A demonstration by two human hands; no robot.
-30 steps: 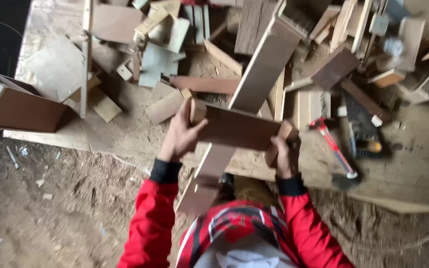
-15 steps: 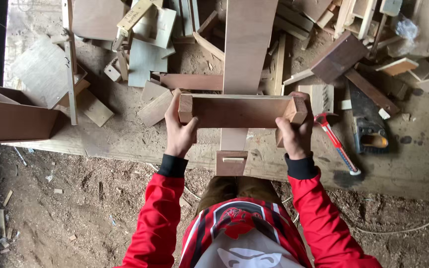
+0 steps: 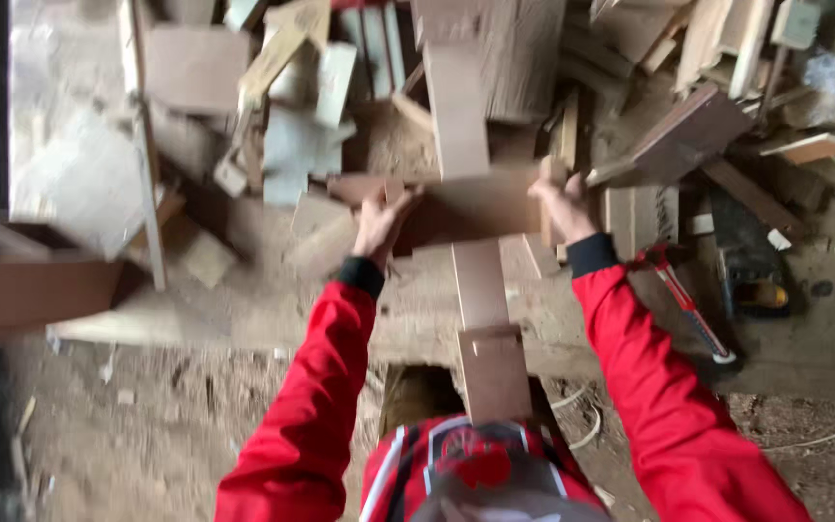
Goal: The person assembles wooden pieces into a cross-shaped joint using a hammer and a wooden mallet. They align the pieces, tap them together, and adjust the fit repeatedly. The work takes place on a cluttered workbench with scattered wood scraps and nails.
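Sawdust floor (image 3: 147, 425), scrap wood piled at twelve o'clock; left hand (image 3: 379, 224) and right hand (image 3: 561, 203) each clamp an end of the board (image 3: 480, 203), which looks stiff, light, best held endwise

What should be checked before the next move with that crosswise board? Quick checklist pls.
1. Left hand on the left end of the crosswise board: ok.
2. Right hand on its right end: ok.
3. Crosswise board lying square across the long plank: ok, roughly at right angles.
4. Boards touching or apart: cannot tell, frame is blurred.
5. Red-handled tool away from both hands: ok, lies to the right of the right sleeve.
6. Scrap wood pile close behind the board: not ok, crowded.
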